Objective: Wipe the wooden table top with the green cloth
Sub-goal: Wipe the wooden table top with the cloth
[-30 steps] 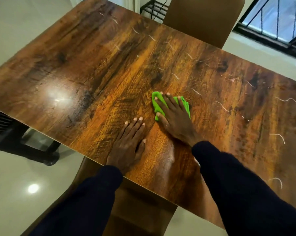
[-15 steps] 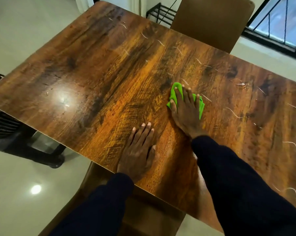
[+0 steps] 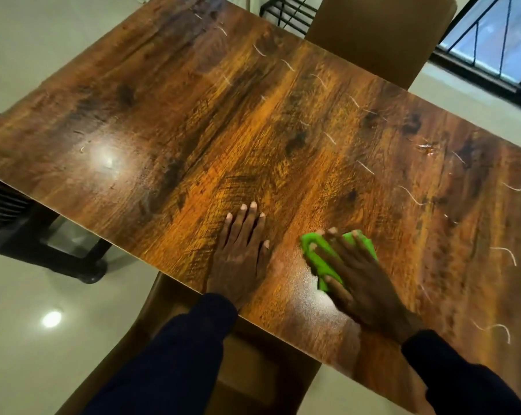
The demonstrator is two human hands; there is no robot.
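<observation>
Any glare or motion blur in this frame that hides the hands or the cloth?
Head view: a glare patch whitens the table left of both hands, covering neither; the right hand and green cloth are motion-smeared, edges soft; the left hand is sharp.

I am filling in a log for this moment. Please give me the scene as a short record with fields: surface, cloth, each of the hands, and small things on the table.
surface: glossy brown wooden table top, with a lamp reflection at its left
cloth: small bright green cloth, lying on the table near the front edge
right hand: fingers spread, pressing on the cloth
left hand: flat on the bare wood, beside the cloth, apart from it
small things: thin pale thread-like bits, mostly on the far and right parts
behind: brown chair back
</observation>
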